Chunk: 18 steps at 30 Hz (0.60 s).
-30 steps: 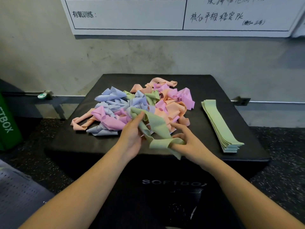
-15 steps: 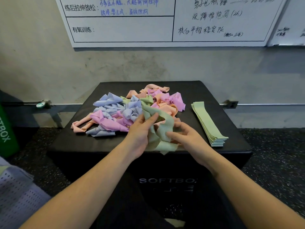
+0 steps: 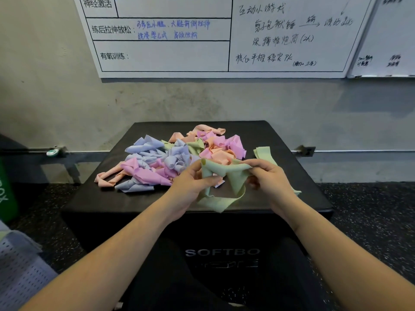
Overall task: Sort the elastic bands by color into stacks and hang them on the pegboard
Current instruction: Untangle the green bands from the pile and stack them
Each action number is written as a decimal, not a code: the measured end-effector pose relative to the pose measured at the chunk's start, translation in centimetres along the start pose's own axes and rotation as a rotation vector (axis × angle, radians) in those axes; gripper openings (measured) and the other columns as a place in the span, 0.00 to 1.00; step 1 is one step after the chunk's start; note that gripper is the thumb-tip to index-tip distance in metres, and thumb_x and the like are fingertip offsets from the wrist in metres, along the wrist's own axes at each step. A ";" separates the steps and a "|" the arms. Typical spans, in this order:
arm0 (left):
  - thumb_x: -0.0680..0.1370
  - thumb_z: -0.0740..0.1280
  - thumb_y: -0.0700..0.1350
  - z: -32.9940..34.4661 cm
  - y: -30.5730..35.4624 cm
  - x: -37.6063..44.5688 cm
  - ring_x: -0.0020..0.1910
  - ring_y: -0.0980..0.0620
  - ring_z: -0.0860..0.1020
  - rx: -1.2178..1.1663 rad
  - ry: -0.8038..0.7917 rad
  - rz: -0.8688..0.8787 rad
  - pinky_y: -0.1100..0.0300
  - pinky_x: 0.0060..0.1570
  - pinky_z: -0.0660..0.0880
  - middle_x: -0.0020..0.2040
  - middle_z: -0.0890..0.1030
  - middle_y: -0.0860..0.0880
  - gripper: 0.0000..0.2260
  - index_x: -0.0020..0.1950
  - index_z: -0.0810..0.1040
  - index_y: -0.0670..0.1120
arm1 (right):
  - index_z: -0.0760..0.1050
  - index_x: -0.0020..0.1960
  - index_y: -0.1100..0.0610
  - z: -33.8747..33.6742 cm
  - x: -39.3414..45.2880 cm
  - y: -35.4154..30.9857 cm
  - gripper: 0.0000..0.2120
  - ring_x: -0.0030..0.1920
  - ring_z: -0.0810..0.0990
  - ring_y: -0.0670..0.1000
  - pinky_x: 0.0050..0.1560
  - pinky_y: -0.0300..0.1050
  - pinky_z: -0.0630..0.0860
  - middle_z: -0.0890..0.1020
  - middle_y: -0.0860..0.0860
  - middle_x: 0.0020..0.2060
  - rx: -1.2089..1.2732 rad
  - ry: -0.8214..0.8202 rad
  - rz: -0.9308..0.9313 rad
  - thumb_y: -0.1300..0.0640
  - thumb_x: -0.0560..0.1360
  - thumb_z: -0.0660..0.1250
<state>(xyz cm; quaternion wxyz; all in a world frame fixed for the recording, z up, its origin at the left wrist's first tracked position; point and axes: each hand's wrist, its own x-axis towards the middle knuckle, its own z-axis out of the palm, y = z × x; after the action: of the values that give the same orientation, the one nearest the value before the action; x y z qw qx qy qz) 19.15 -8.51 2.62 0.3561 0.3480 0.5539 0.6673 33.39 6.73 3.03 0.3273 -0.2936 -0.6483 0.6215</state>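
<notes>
A twisted green elastic band (image 3: 226, 176) is lifted above the front of the black soft box (image 3: 134, 203). My left hand (image 3: 190, 187) grips its left end and my right hand (image 3: 269, 178) pinches its right end. Behind them lies a tangled pile of blue, pink, peach and green bands (image 3: 175, 156). A flat stack of green bands (image 3: 263, 153) lies on the box's right side, mostly hidden behind my right hand.
A whiteboard (image 3: 224, 37) with handwriting hangs on the grey wall behind the box. A perforated white board (image 3: 20, 265) shows at the lower left. A green box (image 3: 6, 194) stands at the left edge. Dark speckled floor surrounds the box.
Both hands have lifted the green band off the pile and pulled it apart sideways. The camera has tilted up, showing more of the whiteboard.
</notes>
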 end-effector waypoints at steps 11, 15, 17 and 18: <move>0.79 0.65 0.32 0.2 -1.7 -0.3 0.53 0.61 0.75 0.634 -0.087 0.291 0.69 0.56 0.67 0.55 0.78 0.52 0.23 0.55 0.80 0.63 | 0.77 0.43 0.53 -0.4 0.2 -1.4 0.11 0.38 0.81 0.48 0.41 0.45 0.70 0.85 0.50 0.44 -0.124 -0.027 0.008 0.58 0.80 0.58; 0.78 0.66 0.31 0.1 -2.5 -0.2 0.51 0.61 0.73 0.711 -0.142 0.361 0.73 0.55 0.64 0.50 0.71 0.55 0.24 0.55 0.80 0.63 | 0.77 0.47 0.55 -0.6 0.1 -1.2 0.03 0.37 0.81 0.48 0.37 0.39 0.72 0.84 0.52 0.43 -0.150 -0.038 -0.020 0.59 0.80 0.66; 0.76 0.68 0.34 0.1 -2.8 -0.2 0.52 0.58 0.73 0.720 -0.165 0.368 0.72 0.56 0.65 0.50 0.71 0.55 0.23 0.54 0.80 0.64 | 0.77 0.52 0.53 -0.9 0.1 -1.1 0.08 0.36 0.80 0.47 0.33 0.35 0.72 0.84 0.51 0.41 -0.154 -0.045 -0.040 0.64 0.78 0.66; 0.75 0.68 0.37 0.1 -2.9 -0.2 0.52 0.57 0.73 0.727 -0.168 0.365 0.71 0.57 0.65 0.50 0.70 0.57 0.21 0.54 0.80 0.65 | 0.76 0.56 0.51 -1.0 0.2 -1.1 0.12 0.35 0.80 0.46 0.33 0.34 0.73 0.84 0.50 0.40 -0.168 -0.048 -0.034 0.65 0.77 0.65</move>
<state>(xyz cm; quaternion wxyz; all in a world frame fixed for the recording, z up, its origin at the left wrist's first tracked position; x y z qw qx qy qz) 19.57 -8.22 -0.25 0.1298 0.5967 0.6516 0.4499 34.07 7.39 4.19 0.2963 -0.2938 -0.7110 0.5660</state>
